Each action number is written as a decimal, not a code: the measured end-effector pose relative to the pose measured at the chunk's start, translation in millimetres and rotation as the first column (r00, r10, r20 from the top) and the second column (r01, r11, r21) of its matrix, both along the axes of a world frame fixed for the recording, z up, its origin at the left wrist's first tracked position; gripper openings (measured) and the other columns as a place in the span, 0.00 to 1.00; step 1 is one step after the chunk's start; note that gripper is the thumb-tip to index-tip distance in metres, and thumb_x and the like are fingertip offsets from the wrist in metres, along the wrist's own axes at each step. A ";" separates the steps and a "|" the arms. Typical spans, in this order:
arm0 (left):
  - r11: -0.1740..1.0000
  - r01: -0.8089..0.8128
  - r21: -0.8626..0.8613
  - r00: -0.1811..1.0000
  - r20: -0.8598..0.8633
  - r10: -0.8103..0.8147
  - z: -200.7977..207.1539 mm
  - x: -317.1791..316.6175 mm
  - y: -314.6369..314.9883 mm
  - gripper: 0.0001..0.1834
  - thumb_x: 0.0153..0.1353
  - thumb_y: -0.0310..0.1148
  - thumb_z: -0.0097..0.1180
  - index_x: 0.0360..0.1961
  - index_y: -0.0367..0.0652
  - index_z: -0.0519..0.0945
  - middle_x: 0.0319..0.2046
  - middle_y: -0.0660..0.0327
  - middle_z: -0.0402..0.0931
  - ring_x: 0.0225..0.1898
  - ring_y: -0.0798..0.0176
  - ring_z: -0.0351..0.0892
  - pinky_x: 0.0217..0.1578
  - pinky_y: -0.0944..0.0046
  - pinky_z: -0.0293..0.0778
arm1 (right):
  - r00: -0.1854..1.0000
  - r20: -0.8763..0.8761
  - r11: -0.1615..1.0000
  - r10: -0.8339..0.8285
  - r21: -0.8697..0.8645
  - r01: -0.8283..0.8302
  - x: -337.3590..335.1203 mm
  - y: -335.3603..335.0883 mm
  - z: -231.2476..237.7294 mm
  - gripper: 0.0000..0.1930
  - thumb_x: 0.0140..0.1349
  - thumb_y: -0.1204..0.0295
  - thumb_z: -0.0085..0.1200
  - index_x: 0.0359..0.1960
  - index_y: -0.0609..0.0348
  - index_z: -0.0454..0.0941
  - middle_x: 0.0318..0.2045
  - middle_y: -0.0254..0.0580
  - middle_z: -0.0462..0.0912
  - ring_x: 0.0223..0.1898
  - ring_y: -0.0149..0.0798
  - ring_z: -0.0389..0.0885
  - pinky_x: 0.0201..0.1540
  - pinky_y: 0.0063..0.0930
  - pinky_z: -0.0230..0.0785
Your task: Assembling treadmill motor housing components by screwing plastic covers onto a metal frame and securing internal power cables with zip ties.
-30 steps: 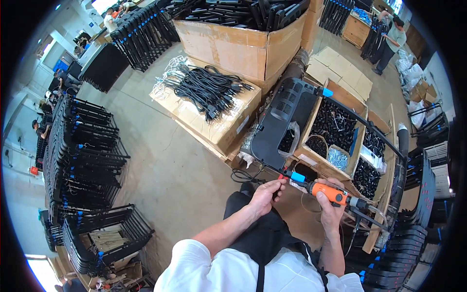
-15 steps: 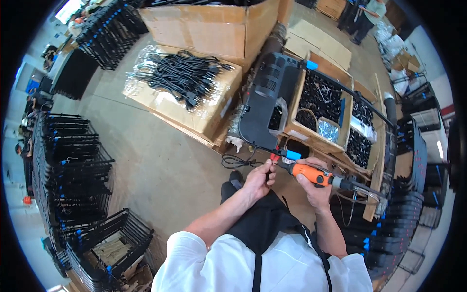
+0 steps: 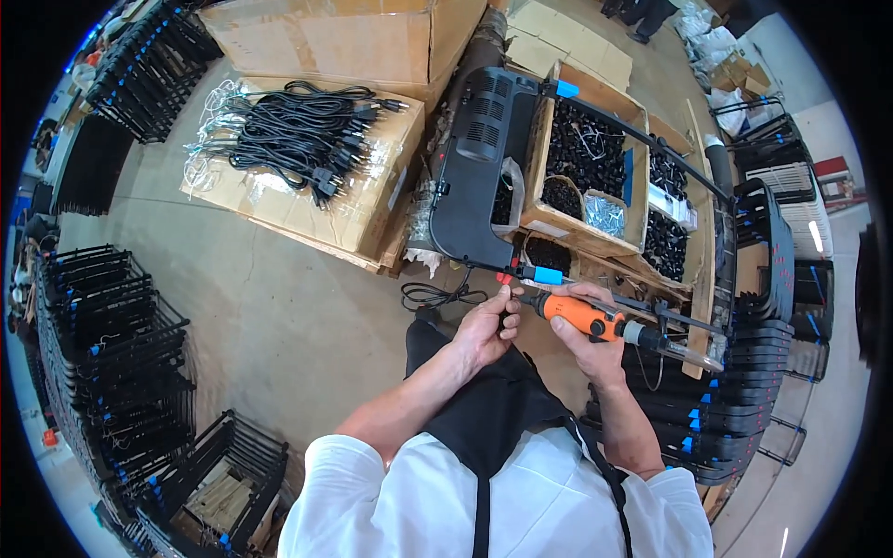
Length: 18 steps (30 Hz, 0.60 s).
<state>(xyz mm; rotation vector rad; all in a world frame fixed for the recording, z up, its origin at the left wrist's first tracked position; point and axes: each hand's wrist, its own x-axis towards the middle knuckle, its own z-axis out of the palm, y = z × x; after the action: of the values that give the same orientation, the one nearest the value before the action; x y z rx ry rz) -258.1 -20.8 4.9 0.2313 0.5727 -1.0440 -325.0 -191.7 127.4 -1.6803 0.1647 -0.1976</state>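
Note:
My right hand [image 3: 593, 339] is wrapped round an orange power screwdriver [image 3: 581, 316], its tip turned left toward my other hand. The fingers of my left hand [image 3: 488, 327] are closed in a pinch beside that tip; what is between them is too small to make out. Just above the left fingertips is a small red part [image 3: 505, 277], with a blue sleeve [image 3: 547, 275] on a black bar to its right. Beyond them lies a flat black machine body [image 3: 474, 200] with a raised, vented housing. A black cable [image 3: 437, 296] lies looped left of my left hand.
Right of the machine body, a cardboard box [image 3: 539, 209] holds many small black parts and bagged hardware. Bundled black power cords [image 3: 298, 139] lie on a carton [image 3: 372, 209] at the left. Stacked black frames [image 3: 121, 325] line the left side, more frames [image 3: 735, 400] the right. A person's legs [image 3: 642, 19] show far off.
The view has shifted, so the boxes and machine body appear farther left and higher. Both hands keep their hold, with the screwdriver tip still close to my left fingers.

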 end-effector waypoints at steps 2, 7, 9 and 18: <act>0.999 0.000 0.038 1.000 0.026 -0.001 2.7 2.1 -2.2 0.17 0.81 0.47 0.48 0.53 0.44 0.76 0.30 0.70 0.70 0.25 0.73 0.65 0.23 0.73 0.62 | 0.999 -0.033 1.000 -0.013 -0.013 0.012 4.7 2.0 3.7 0.25 0.61 0.82 0.67 0.59 0.62 0.72 0.55 0.49 0.84 0.60 0.43 0.82 0.67 0.41 0.73; 0.975 0.079 0.206 0.987 0.124 -0.106 12.4 -2.9 -1.5 0.19 0.81 0.50 0.47 0.47 0.44 0.76 0.29 0.68 0.71 0.26 0.71 0.67 0.24 0.70 0.64 | 0.999 -0.013 0.997 -0.046 -0.061 0.045 17.8 2.7 -5.2 0.26 0.62 0.82 0.68 0.61 0.60 0.73 0.55 0.44 0.84 0.57 0.37 0.83 0.64 0.35 0.75; 0.946 0.109 0.306 0.970 0.175 -0.169 12.9 -6.4 2.0 0.20 0.81 0.51 0.47 0.44 0.44 0.75 0.30 0.68 0.72 0.26 0.70 0.68 0.24 0.69 0.64 | 0.999 0.018 0.994 -0.048 -0.095 0.049 25.7 3.4 -6.2 0.26 0.62 0.82 0.67 0.61 0.61 0.74 0.54 0.44 0.85 0.57 0.36 0.83 0.64 0.34 0.75; 0.663 -0.460 0.591 0.731 0.675 -0.096 -24.4 35.3 44.9 0.14 0.79 0.41 0.51 0.44 0.44 0.83 0.29 0.70 0.75 0.25 0.76 0.68 0.24 0.72 0.64 | 0.999 -0.037 0.990 0.030 -0.138 -0.035 54.8 4.3 -9.5 0.25 0.62 0.82 0.67 0.60 0.62 0.73 0.55 0.46 0.85 0.57 0.37 0.83 0.64 0.34 0.75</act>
<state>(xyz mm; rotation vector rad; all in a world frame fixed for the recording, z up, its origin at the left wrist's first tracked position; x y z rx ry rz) -222.7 24.1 -19.6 1.2026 0.3114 -0.3854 -270.2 -187.3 117.9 -1.8248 0.1528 -0.1585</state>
